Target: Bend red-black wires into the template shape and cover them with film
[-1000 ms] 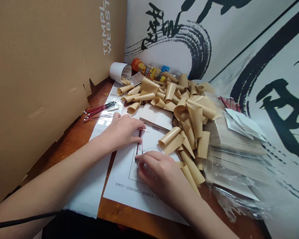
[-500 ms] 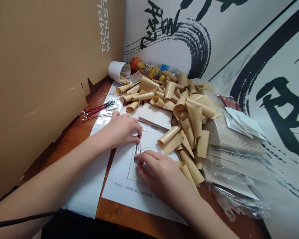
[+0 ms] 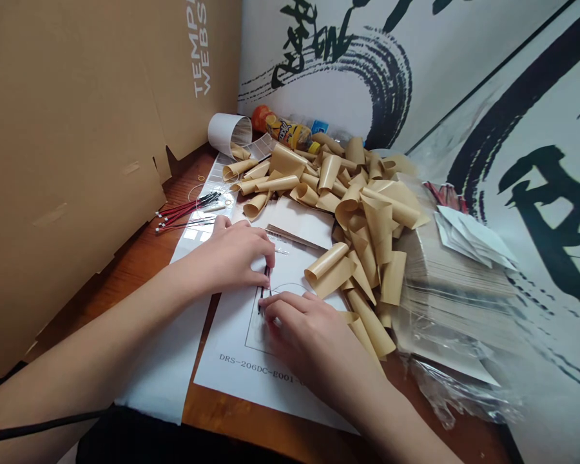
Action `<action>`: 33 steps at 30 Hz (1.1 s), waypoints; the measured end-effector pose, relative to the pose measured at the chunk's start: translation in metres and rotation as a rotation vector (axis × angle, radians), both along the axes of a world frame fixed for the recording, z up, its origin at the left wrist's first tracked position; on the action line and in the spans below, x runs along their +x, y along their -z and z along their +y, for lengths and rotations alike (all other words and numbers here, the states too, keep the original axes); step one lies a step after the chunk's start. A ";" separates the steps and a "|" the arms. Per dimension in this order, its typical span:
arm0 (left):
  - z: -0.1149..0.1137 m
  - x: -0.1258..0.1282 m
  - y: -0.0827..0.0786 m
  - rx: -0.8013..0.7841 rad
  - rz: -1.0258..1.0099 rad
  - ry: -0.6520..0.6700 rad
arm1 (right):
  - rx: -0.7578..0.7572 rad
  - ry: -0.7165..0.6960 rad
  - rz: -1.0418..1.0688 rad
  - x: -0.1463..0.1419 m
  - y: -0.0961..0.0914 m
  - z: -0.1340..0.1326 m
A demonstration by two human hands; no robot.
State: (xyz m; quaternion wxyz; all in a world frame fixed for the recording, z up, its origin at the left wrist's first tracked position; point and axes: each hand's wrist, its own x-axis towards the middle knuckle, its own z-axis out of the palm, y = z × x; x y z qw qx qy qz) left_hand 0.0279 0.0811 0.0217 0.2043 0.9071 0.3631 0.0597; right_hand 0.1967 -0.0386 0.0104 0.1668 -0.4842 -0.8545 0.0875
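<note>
A short black-and-red wire lead (image 3: pixel 261 299) lies over the printed white sheet (image 3: pixel 232 335), on its rectangle outline. My left hand (image 3: pixel 241 254) is closed at the far end of the lead, thumb and fingers pinching it. Lower down, my right hand (image 3: pixel 304 322) has its fingertips closed round the near end, where a dark tip sticks out. The fingers hide part of the lead. Above the left wrist, several more red-and-black wire leads (image 3: pixel 188 209) with small white connectors rest beside a clear sheet with silvery squares.
Curled brown paper pieces (image 3: pixel 328 174) heap up behind and right of the sheet, around a stack of pale cards (image 3: pixel 302 222). A plastic-wrapped stack of flat card (image 3: pixel 459 290) stands at right. Bottles (image 3: pixel 283 131) lie at the back. A cardboard wall (image 3: pixel 77 129) borders the left.
The lead's red and black strands show closer together between my hands. Both hands stay in nearly the same place, while the whole view shifts slightly.
</note>
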 end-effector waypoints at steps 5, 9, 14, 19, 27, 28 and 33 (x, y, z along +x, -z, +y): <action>-0.005 0.001 -0.006 -0.053 0.054 -0.013 | -0.005 -0.030 -0.014 0.001 0.001 0.000; -0.008 0.000 -0.008 -0.067 0.077 -0.019 | 0.013 -0.047 0.018 0.000 0.000 0.000; -0.009 0.000 -0.008 -0.075 0.098 -0.033 | 0.048 0.015 0.002 -0.004 -0.001 -0.004; -0.010 -0.001 -0.007 -0.049 0.087 -0.003 | 0.088 0.012 0.012 -0.007 0.005 -0.007; -0.012 -0.002 -0.009 -0.023 0.098 0.012 | 0.100 -0.009 0.026 -0.007 0.007 -0.006; -0.012 -0.002 -0.010 -0.027 0.104 0.011 | 0.108 -0.008 0.030 -0.007 0.007 -0.006; -0.012 -0.001 -0.012 -0.048 0.116 0.011 | 0.118 0.010 0.049 -0.007 0.009 -0.006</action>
